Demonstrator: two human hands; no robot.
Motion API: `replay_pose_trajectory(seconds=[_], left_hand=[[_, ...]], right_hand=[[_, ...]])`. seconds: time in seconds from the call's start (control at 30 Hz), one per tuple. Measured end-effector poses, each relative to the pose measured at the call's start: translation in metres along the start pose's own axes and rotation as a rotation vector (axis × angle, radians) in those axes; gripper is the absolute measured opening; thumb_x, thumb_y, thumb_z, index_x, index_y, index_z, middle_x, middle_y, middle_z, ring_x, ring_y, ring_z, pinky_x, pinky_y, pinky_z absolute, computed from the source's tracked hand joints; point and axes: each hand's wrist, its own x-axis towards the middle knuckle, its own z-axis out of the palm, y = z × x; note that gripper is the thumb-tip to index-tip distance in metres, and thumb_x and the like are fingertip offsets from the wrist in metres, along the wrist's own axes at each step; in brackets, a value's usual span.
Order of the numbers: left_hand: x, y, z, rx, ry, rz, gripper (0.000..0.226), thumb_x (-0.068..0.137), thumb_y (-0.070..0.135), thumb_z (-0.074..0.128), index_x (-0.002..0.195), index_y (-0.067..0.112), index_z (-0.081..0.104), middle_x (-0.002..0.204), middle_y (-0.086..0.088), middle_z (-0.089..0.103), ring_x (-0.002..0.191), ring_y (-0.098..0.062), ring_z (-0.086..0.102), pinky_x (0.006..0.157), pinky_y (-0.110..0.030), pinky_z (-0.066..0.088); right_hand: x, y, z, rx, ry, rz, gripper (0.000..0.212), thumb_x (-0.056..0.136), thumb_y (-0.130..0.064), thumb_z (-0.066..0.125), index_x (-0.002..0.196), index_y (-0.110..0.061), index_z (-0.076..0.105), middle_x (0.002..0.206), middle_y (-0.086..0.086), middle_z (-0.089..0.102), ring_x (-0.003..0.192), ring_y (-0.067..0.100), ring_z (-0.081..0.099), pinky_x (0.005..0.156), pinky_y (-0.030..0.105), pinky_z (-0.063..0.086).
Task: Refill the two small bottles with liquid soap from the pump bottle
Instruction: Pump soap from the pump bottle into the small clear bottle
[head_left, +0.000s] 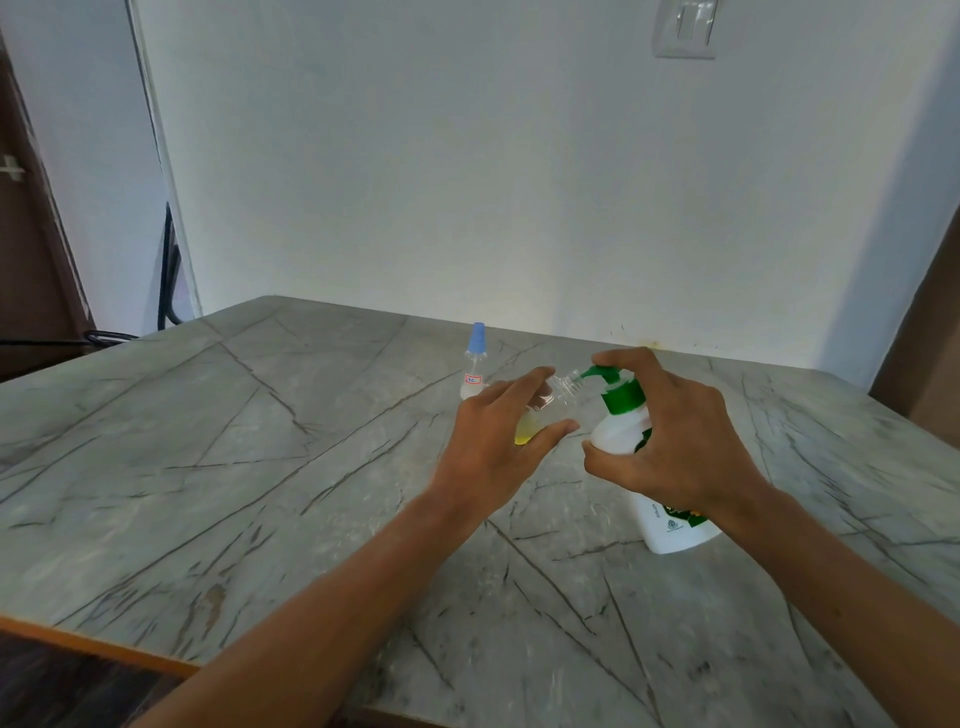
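My left hand (493, 447) grips a small clear bottle (553, 402), uncapped and tilted, with a little yellow liquid at its bottom. Its open neck sits right at the green nozzle of the white pump bottle (621, 434). My right hand (670, 441) wraps round the pump bottle's shoulder, with a finger lying over the green pump head. The pump bottle stands tilted on the grey marble table (260, 467). A second small clear bottle (475, 364) with a light blue cap stands upright behind my left hand, untouched.
The table's far edge meets a white wall (519, 182). Its near edge with an orange rim runs along the lower left. A brown door and black cables are at the far left, off the table.
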Motion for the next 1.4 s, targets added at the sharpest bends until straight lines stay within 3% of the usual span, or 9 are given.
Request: replay_pose_trajectory(seconds=[0.17, 0.33, 0.47, 0.6, 0.7, 0.93, 1.03, 1.3, 1.4], left_hand=[[0.0013, 0.0005, -0.0001, 0.005, 0.026, 0.003, 0.058, 0.078, 0.045, 0.07, 0.129, 0.022, 0.054, 0.107, 0.009, 0.066, 0.093, 0.0, 0.057, 0.085, -0.009, 0.044], [0.0033, -0.0005, -0.0025, 0.004, 0.05, 0.004, 0.059, 0.078, 0.046, 0.069, 0.128, 0.02, 0.055, 0.106, 0.007, 0.067, 0.092, -0.001, 0.059, 0.084, -0.011, 0.046], [0.0044, -0.0028, -0.0031, 0.023, 0.041, 0.003, 0.058, 0.078, 0.047, 0.069, 0.129, 0.021, 0.055, 0.106, 0.008, 0.067, 0.091, 0.0, 0.058, 0.084, -0.013, 0.047], [0.0044, -0.0021, -0.0031, 0.018, 0.042, 0.006, 0.058, 0.078, 0.047, 0.069, 0.128, 0.02, 0.055, 0.106, 0.007, 0.067, 0.091, -0.001, 0.058, 0.085, -0.016, 0.049], [0.0034, -0.0013, -0.0026, 0.019, 0.038, 0.013, 0.058, 0.078, 0.046, 0.069, 0.129, 0.02, 0.055, 0.106, 0.007, 0.067, 0.09, 0.002, 0.056, 0.083, -0.009, 0.045], [0.0003, 0.001, -0.0022, -0.009, 0.015, 0.02, 0.054, 0.078, 0.041, 0.073, 0.126, 0.021, 0.056, 0.104, 0.009, 0.065, 0.091, 0.003, 0.054, 0.081, -0.003, 0.041], [0.0004, 0.0021, -0.0015, -0.025, 0.012, 0.017, 0.055, 0.077, 0.042, 0.072, 0.126, 0.021, 0.056, 0.105, 0.01, 0.065, 0.092, 0.001, 0.057, 0.082, -0.007, 0.045], [0.0033, 0.0018, -0.0045, -0.029, 0.045, -0.017, 0.055, 0.076, 0.044, 0.073, 0.123, 0.021, 0.058, 0.104, 0.009, 0.068, 0.089, 0.003, 0.059, 0.08, 0.001, 0.04], [0.0031, 0.002, -0.0044, -0.042, 0.047, -0.019, 0.055, 0.076, 0.042, 0.074, 0.123, 0.02, 0.058, 0.104, 0.009, 0.068, 0.088, 0.003, 0.059, 0.081, 0.0, 0.041]], right_hand=[[-0.003, 0.0009, 0.0002, -0.027, 0.008, -0.004, 0.085, 0.061, -0.054, 0.074, 0.134, -0.041, 0.033, 0.099, -0.01, 0.064, 0.069, 0.009, 0.058, 0.064, 0.014, 0.044], [-0.0022, -0.0014, 0.0006, -0.069, -0.033, -0.005, 0.106, 0.064, -0.049, 0.077, 0.148, -0.048, 0.011, 0.107, -0.014, 0.059, 0.066, 0.009, 0.058, 0.064, 0.02, 0.053], [-0.0021, 0.0001, 0.0009, -0.069, -0.028, 0.001, 0.097, 0.063, -0.053, 0.074, 0.143, -0.047, 0.02, 0.106, -0.009, 0.064, 0.071, 0.011, 0.059, 0.067, 0.025, 0.055], [-0.0003, -0.0004, 0.0003, -0.05, -0.026, -0.006, 0.092, 0.06, -0.051, 0.076, 0.139, -0.042, 0.028, 0.096, -0.014, 0.06, 0.069, 0.008, 0.057, 0.065, 0.014, 0.045], [-0.0003, -0.0006, 0.0001, -0.039, -0.013, -0.006, 0.088, 0.06, -0.051, 0.077, 0.135, -0.04, 0.033, 0.093, -0.017, 0.057, 0.068, 0.008, 0.056, 0.064, 0.008, 0.039], [-0.0005, -0.0001, 0.0009, -0.008, 0.002, -0.004, 0.078, 0.06, -0.055, 0.073, 0.126, -0.038, 0.036, 0.097, -0.01, 0.063, 0.071, 0.011, 0.059, 0.068, 0.018, 0.045], [-0.0022, 0.0004, 0.0001, -0.022, 0.011, -0.009, 0.079, 0.061, -0.056, 0.072, 0.128, -0.038, 0.036, 0.098, -0.009, 0.064, 0.07, 0.011, 0.058, 0.065, 0.013, 0.041], [-0.0036, -0.0022, -0.0004, -0.069, -0.021, -0.024, 0.1, 0.063, -0.052, 0.072, 0.148, -0.044, 0.019, 0.108, -0.007, 0.065, 0.065, 0.01, 0.057, 0.063, 0.024, 0.054], [-0.0031, -0.0022, -0.0008, -0.077, -0.023, -0.019, 0.098, 0.062, -0.052, 0.072, 0.146, -0.043, 0.021, 0.105, -0.007, 0.065, 0.066, 0.01, 0.056, 0.062, 0.025, 0.054]])
